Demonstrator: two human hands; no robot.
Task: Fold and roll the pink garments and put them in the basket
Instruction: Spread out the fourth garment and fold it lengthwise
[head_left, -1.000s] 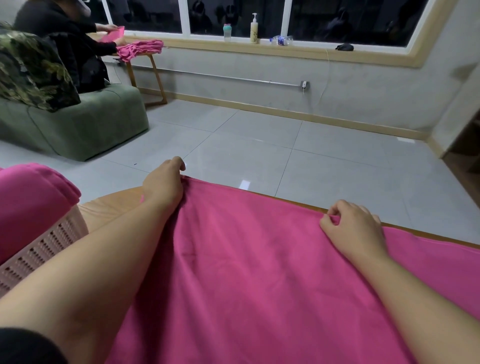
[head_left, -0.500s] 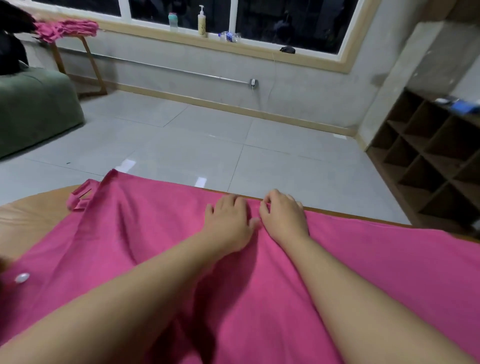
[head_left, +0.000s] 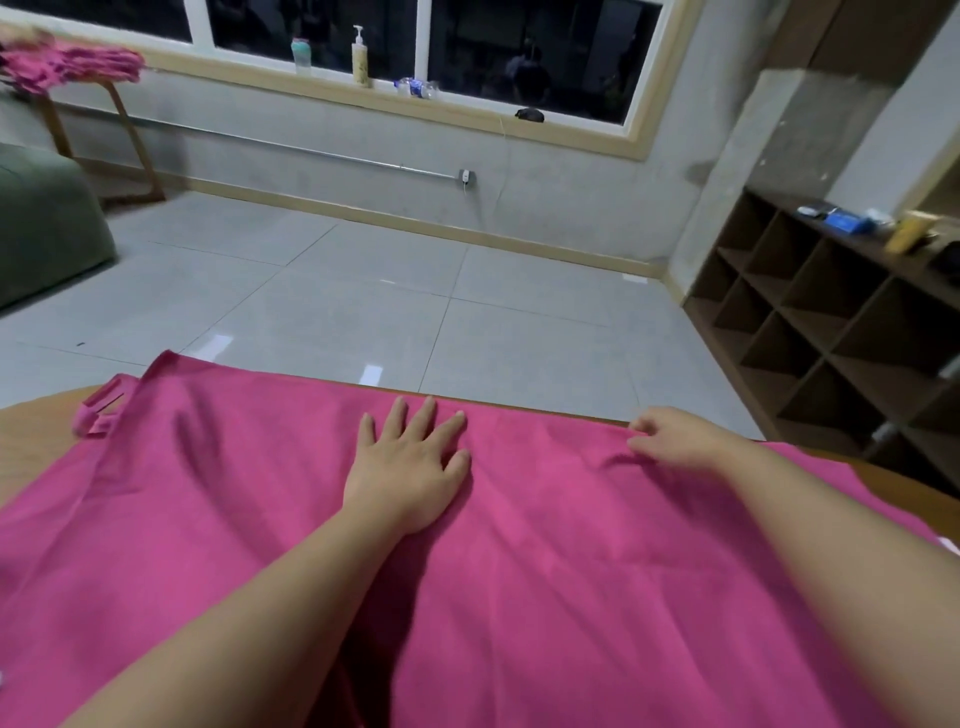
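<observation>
**Hands on the pink garment**

The left hand (head_left: 410, 467) lay flat on the garment (head_left: 519, 571), fingers straight and spread, palm pressing the cloth near its far edge. The right hand (head_left: 675, 439) sat further right at that same edge, fingers curled, and it seemed to pinch the hem between thumb and fingertips, though blur made the grip hard to read. The two hands were well apart.

The garment was spread wide over the table (head_left: 36, 431), covering most of it; bare wood showed at the left and at the far right. A small loop (head_left: 96, 410) of the cloth lay at its far left corner.

Beyond the table was a grey tiled floor (head_left: 363, 291). A dark cubby shelf (head_left: 831, 332) stood to the right. A green sofa (head_left: 41, 223) was at the left, and behind it more pink cloth (head_left: 67, 65) lay on a wooden stand. Bottles (head_left: 359, 57) stood on the window sill.
</observation>
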